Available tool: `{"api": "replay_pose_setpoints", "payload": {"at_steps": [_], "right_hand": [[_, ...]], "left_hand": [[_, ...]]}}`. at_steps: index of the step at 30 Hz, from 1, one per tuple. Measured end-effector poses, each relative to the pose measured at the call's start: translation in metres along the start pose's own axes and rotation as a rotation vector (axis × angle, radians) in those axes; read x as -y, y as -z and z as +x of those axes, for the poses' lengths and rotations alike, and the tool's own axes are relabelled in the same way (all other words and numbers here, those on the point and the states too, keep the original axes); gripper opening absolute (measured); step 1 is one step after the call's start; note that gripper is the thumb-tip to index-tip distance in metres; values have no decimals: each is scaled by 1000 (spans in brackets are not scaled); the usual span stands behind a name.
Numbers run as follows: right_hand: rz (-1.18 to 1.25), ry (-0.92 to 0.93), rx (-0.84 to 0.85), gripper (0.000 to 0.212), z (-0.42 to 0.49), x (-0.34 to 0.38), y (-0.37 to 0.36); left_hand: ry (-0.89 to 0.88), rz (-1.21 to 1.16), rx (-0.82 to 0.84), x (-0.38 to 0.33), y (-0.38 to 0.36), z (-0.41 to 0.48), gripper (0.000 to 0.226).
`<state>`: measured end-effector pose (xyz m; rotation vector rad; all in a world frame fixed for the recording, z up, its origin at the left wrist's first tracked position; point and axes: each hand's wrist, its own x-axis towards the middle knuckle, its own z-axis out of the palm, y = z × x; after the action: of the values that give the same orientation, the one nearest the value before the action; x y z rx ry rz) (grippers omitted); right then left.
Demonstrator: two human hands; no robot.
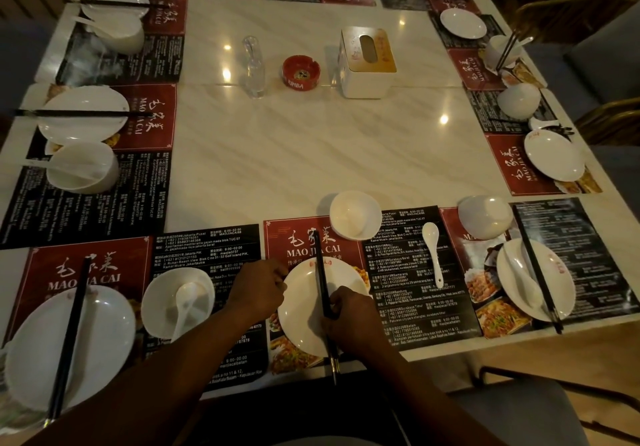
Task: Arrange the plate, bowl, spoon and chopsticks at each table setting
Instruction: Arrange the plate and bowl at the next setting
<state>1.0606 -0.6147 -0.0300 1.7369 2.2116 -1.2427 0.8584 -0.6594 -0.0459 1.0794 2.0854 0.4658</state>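
Marble-topped table (311, 154) ringed with printed paper mats, seen from the head camera. At the near left stands a neighbouring plate (107, 324) with dark sticks laid across it. Beside it on the right is a small dish (156, 286) with a white ladle-spoon resting in it.

At the centre setting the left hand (258, 289) sits at the left rim of the plate (304, 307), its fingers curled and apparently pinching that rim. The plate lies on the centre placemat (398, 289). The chopsticks (320, 272) run across the plate with their tips pointing away. Their butt ends project past the near table edge. The right hand (351, 317) is closed around them near the middle. The bowl (355, 215) stands beyond the plate at the mat's far edge, and the spoon (433, 255) lies alone on the mat to the right, apart from both. Further right, an end plate (557, 286) carries its own spoon and sticks.

Probable hazards:
- If let go where they lie, the overhanging chopsticks could roll or tip off the table, because a curved plate gives round sticks little seating.
- The plate may skid on the glossy paper if it is tugged by its rim.
- A reach across for the bowl or spoon could sweep a forearm through the chopsticks.
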Motion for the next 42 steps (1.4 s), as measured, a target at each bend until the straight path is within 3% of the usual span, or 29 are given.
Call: {"api": "replay_pose_setpoints", "payload": {"at_steps": [15,18,23,25,28,31,33,35,38,42], "right_hand": [[-40,31,10,40,0,-4,3],[-57,43,-52,39,1,-7,8],[-85,-14,-114,6,11,-27,39],[-19,-53,-147,13,19,-33,59],[33,-68,-271,3,42,-32,90],[132,-88,-379,19,73,-21,112],[217,-122,-327,35,93,-14,119],[299,-141,-231,43,109,-10,122],[235,-90,-154,34,123,-12,122],[44,70,-149,25,134,-23,135]], "left_hand": [[-16,1,-46,-3,-1,-4,21],[-16,-13,-83,-4,-1,-2,19],[-23,-80,-154,-8,2,3,19],[-36,-96,-171,-14,3,7,19],[-87,-117,-221,-34,7,14,15],[-168,-131,-224,-61,9,24,16],[-173,-194,-187,-79,6,33,15],[-152,-207,-158,-95,3,41,33],[-106,-204,-118,-117,-5,49,46],[-50,-207,-124,-139,-18,53,42]]}}
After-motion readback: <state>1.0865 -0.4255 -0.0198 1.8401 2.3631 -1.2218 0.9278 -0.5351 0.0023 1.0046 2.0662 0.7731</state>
